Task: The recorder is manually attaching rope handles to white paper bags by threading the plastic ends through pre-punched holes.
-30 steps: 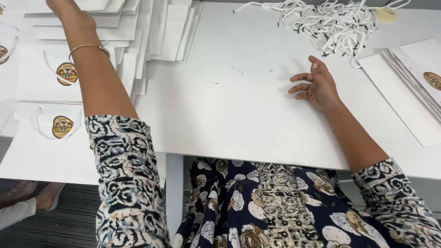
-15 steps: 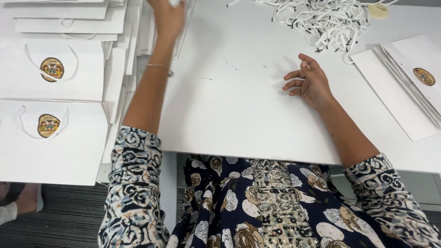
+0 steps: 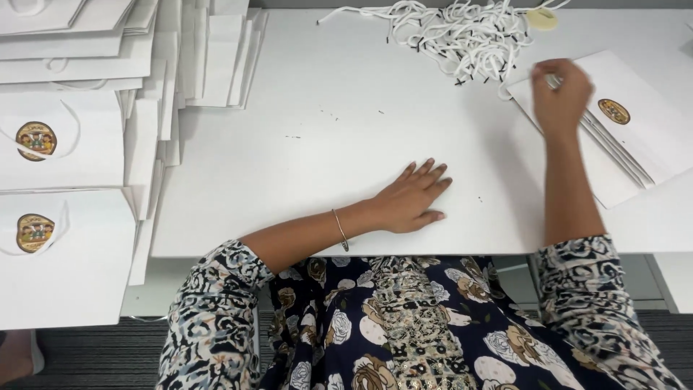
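My left hand (image 3: pixel 413 199) lies flat on the white table (image 3: pixel 303 173) near its front edge, fingers spread, holding nothing; a thin bangle is on that wrist. My right hand (image 3: pixel 559 97) is farther back and to the right, fingers curled on the near-left corner of the top white paper bag (image 3: pixel 635 123) of a small flat stack. That bag bears a round gold sticker (image 3: pixel 613 111). How firm the hold is stays unclear, since the fingers hide the corner.
A tangle of white cord handles with black tips (image 3: pixel 462 36) lies at the back, with a pale round disc (image 3: pixel 541 18) beside it. Stacks of white paper bags with round stickers (image 3: pixel 43 144) cover the left side and overhang the table edge. A foot (image 3: pixel 14 354) shows at lower left.
My left hand has drawn back from the left bag stacks to rest flat near the table's front middle. My right hand has gone from the table's middle right onto the right bag stack.
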